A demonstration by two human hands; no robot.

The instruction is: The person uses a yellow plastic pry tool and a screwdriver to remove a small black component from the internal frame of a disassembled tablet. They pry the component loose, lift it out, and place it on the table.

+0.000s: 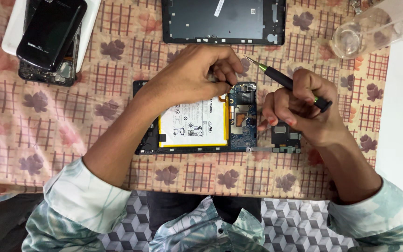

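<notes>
Patterned tablecloth (117,70) under left hand (190,77), fingers pinched over opened tablet (239,116).

Opened tablet (194,126) at frame centre on worktop (38,121), under my left hand (197,74). My right hand (299,109) right of it, holding screwdriver (281,79). Back cover (223,21) at top centre. Phones (50,39) upper left. Glass (350,39) upper right.

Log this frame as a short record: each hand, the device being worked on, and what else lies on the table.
left hand: fingertips pinching at the top edge of the opened tablet
right hand: closed around a screwdriver, tip pointing up-left, clear of the tablet
tablet: back off, white battery and blue circuit board exposed
table: patterned cloth; back cover at top; phones top left; clear glass top right
</notes>
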